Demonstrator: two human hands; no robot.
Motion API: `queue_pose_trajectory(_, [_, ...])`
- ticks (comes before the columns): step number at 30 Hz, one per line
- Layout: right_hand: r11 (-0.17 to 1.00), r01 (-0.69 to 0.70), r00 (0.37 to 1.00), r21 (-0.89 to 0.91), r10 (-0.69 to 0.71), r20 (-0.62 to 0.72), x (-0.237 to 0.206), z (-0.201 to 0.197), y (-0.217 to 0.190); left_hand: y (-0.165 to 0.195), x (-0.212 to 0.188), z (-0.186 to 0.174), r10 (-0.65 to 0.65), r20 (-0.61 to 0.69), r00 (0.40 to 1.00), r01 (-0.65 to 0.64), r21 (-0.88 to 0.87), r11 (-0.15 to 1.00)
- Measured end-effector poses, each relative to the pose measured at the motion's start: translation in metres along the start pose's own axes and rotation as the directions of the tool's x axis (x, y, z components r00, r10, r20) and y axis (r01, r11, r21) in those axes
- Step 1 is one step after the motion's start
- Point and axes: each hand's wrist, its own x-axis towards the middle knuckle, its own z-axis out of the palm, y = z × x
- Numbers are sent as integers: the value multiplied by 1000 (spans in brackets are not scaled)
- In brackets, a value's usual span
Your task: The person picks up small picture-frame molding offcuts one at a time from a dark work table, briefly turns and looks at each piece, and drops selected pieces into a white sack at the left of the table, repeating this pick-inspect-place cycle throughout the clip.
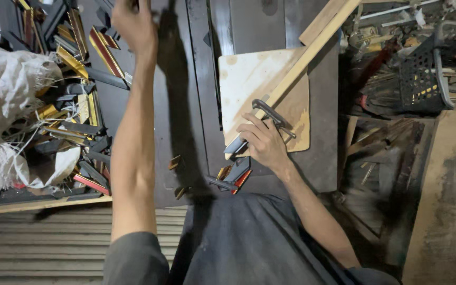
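The right hand (264, 141) grips a grey-handled metal tool (259, 126) on the wooden board (249, 79). The left hand (133, 24) reaches up, fingers cut off, so their state cannot be told. Many frame offcuts (75, 105) wait unused; few lie by the board.

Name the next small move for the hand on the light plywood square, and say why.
Probably bring the left hand down with a piece: it is raised far up by the offcut pile, while the right hand rests on the dark metal clamp over the light plywood square.
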Motion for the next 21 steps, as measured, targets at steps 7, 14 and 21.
queue_pose_trajectory(7, [965,10,975,260,48,-216,-3,2,3,11,-103,-101,-400,298,867,491,-368,789])
queue_pose_trajectory(14, [967,185,981,176,-191,22,-29,-17,-49,64,-205,-159,-516,394,760,620,-203,758])
queue_pose_trajectory(21, [974,-6,994,226,29,-103,-40,-30,-53,126,-207,-176,135,272,953,-171,113,979])
